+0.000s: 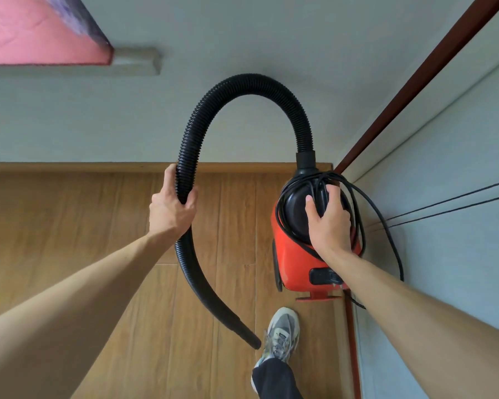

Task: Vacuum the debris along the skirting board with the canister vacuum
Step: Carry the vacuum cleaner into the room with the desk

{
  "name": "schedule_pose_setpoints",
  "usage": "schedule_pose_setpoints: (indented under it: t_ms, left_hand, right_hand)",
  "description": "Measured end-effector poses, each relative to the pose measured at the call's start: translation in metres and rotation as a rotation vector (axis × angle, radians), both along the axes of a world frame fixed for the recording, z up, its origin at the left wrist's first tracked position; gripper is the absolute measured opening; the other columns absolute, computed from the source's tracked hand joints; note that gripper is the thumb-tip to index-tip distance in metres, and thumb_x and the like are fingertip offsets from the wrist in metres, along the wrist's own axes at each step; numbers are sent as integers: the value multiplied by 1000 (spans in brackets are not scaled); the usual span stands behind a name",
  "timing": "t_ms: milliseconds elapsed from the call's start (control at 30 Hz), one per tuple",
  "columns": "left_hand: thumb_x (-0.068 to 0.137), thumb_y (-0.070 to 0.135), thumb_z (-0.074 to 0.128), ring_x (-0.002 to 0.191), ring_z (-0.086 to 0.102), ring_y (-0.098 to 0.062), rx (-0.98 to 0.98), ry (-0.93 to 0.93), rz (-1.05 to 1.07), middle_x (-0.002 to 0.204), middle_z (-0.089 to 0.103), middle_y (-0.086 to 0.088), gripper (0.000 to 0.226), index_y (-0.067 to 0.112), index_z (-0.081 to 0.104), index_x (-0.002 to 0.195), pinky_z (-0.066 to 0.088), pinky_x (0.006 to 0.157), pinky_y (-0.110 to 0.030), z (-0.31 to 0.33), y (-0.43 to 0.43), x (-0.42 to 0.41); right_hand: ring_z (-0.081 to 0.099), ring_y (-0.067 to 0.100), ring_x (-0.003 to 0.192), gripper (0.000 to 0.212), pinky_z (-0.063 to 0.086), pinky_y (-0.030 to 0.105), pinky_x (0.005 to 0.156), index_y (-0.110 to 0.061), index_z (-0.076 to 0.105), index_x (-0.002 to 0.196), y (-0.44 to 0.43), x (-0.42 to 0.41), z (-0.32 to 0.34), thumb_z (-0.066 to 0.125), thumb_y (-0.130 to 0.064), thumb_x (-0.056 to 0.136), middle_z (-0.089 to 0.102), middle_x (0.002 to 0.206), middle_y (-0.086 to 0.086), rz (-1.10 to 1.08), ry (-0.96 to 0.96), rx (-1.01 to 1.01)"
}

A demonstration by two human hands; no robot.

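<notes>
A red canister vacuum (297, 263) with a black top hangs above the wooden floor near the right wall. My right hand (329, 223) grips the black handle on its top, where the black power cord (386, 226) is looped. A black ribbed hose (251, 82) arches up from the canister and comes down on the left. My left hand (172, 208) holds the hose at mid-length. The hose's smooth nozzle end (245, 331) hangs low, close to my shoe. A wooden skirting board (98, 167) runs along the foot of the far wall. No debris shows.
My grey trainer (280, 335) and a dark trouser leg stand on the plank floor (84, 240). A dark red-brown door frame (432, 61) rises in the right corner. A pink and purple picture (35, 30) hangs high on the left of the pale wall.
</notes>
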State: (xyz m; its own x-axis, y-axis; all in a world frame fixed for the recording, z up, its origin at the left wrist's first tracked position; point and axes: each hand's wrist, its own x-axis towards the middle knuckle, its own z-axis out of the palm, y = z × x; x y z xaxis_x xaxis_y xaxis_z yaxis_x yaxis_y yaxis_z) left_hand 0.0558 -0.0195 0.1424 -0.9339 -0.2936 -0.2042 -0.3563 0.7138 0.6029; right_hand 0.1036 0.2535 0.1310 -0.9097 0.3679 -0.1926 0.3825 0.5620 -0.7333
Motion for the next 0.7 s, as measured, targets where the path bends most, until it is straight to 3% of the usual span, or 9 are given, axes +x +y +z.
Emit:
schedule_pose_setpoints:
  t_ms: [200,333,467,533,700]
  left_hand:
    - [97,35,55,73,60,-32,-18,7,40,80,55,-4,52,37,30,143,50,70,-38,52,-37,28]
    - [96,36,57,75,63,-34,-23,32,48,89,61,-10,51,37,31,141,52,70,-39,94,-62,43]
    - [96,35,58,77,64,-35,-36,72,67,91,63,-12,51,36,31,140,54,72,-40,144,-90,58]
    - [95,34,57,77,64,-35,-47,92,83,91,64,-13,52,37,31,140,55,74,-42,171,-106,65]
    - [94,40,59,77,63,-33,-45,176,145,89,64,-12,51,38,35,138,52,74,-37,251,-142,83]
  right_hand:
    - [64,17,72,34,53,35,66,-17,45,129,-27,18,53,50,-36,101,66,86,2,66,39,-5]
    - [63,21,77,35,49,34,70,-16,44,130,-46,29,97,49,-34,101,63,87,1,107,58,-7]
    - [51,6,65,39,42,30,70,-16,42,135,-68,38,144,49,-34,101,50,74,-13,147,95,21]
    - [47,7,65,40,42,31,71,-15,42,136,-81,41,168,49,-34,101,47,73,-14,153,116,19]
    - [56,8,66,34,44,31,65,-19,43,130,-114,45,240,50,-33,101,55,75,-9,216,219,22]
